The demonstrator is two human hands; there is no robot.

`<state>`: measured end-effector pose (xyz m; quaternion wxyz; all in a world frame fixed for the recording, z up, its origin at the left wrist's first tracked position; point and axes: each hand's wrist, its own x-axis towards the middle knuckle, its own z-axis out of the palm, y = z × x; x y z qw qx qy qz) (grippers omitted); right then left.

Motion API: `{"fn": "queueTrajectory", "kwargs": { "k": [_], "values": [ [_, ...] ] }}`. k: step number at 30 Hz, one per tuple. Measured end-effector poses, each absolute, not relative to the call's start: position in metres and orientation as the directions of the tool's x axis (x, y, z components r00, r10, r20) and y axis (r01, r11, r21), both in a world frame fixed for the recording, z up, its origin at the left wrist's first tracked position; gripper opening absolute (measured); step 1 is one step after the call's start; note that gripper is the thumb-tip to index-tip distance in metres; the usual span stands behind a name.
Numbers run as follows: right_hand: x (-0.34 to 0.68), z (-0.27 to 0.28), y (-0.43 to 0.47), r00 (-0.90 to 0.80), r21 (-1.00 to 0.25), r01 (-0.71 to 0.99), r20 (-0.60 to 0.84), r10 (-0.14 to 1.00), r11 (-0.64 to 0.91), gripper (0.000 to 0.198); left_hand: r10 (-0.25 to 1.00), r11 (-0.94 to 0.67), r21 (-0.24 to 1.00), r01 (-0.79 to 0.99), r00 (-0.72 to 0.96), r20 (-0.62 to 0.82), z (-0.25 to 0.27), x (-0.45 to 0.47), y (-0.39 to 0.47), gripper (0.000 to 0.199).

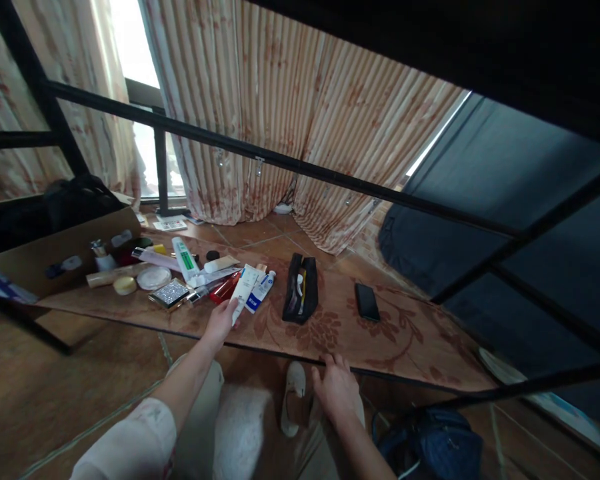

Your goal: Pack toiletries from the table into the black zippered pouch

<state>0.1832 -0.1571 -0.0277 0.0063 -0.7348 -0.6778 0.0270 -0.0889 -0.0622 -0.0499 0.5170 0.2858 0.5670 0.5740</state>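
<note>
My left hand (222,321) pinches the lower end of a white tube (245,288) over the low table. Just right of that tube lies a white and blue tube (261,292). A red item (225,288) and a glittery square compact (169,293) are to the left of my hand, among several cosmetics. My right hand (338,388) rests at the table's front edge with its fingers a little apart, holding nothing. Between and beyond my hands stands an open black pouch (301,288) with small items inside. A dark phone (367,301) lies farther right.
The narrow table (275,333) has a brown floral cover. At its left end is a cardboard box (80,247) with dark contents. A black metal rail (280,160) crosses in front of the curtains (280,87). A blue bag (435,440) sits on the floor, lower right.
</note>
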Motion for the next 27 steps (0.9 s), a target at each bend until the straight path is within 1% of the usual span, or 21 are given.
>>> {"fn": "queueTrajectory", "kwargs": {
  "k": [7, 14, 27],
  "values": [
    [0.1828, -0.0292, -0.1567, 0.079, -0.041, 0.996, -0.024, 0.997, -0.080, 0.037, 0.910, 0.125, 0.971, -0.202, -0.366, -0.193, -0.0538, -0.0896, -0.0611, 0.034],
    [0.1832, -0.0303, -0.1573, 0.076, -0.051, 0.996, -0.004, 0.997, -0.076, 0.035, 0.916, 0.104, 0.983, -0.154, -0.370, -0.155, -0.0534, -0.0904, -0.0617, 0.029],
    [0.1821, -0.0266, -0.1587, 0.068, -0.027, 0.997, -0.026, 0.997, -0.069, 0.037, 0.893, 0.157, 0.967, -0.199, -0.390, -0.225, -0.0528, -0.0922, -0.0620, 0.037]
  ]
}}
